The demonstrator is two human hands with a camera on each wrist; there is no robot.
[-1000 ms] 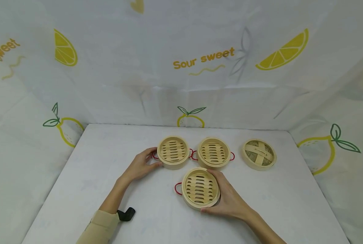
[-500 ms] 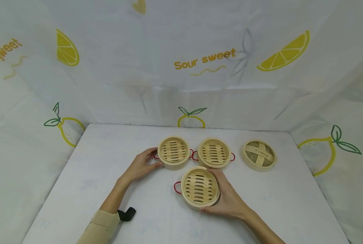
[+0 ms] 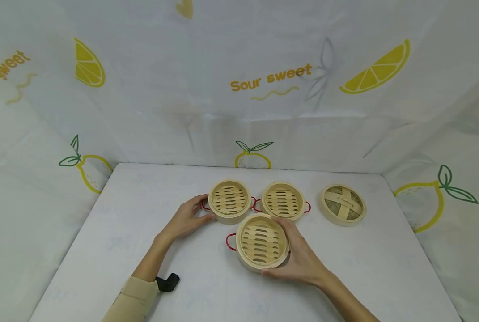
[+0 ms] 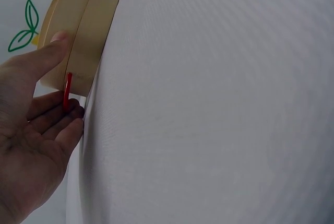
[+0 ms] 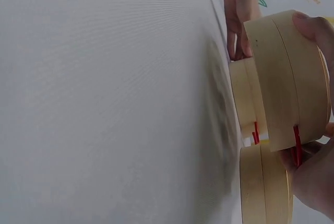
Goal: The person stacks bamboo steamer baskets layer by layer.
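Note:
My right hand (image 3: 297, 255) grips a round bamboo steamer basket (image 3: 262, 243) by its right side, thumb at the front and fingers behind. In the right wrist view this basket (image 5: 287, 78) is raised off the white table, its red handle beside the palm. Farther back, my left hand (image 3: 187, 218) holds the left end of a second steamer basket (image 3: 229, 200) standing on the table. The left wrist view shows the thumb on that basket's wall (image 4: 86, 36) and the fingers around its red handle (image 4: 68, 91). Both baskets have slatted bottoms facing up.
A third steamer basket (image 3: 283, 201) with red handles stands right of the left-held one, partly overlapped by the raised basket. A woven bamboo lid (image 3: 344, 204) lies at the back right. A lemon-print curtain (image 3: 175, 103) rises behind the table (image 3: 207, 286).
My right hand has raised its steamer basket and brought it slightly left and farther back, towards the two rear baskets. The left hand and its basket have stayed in place.

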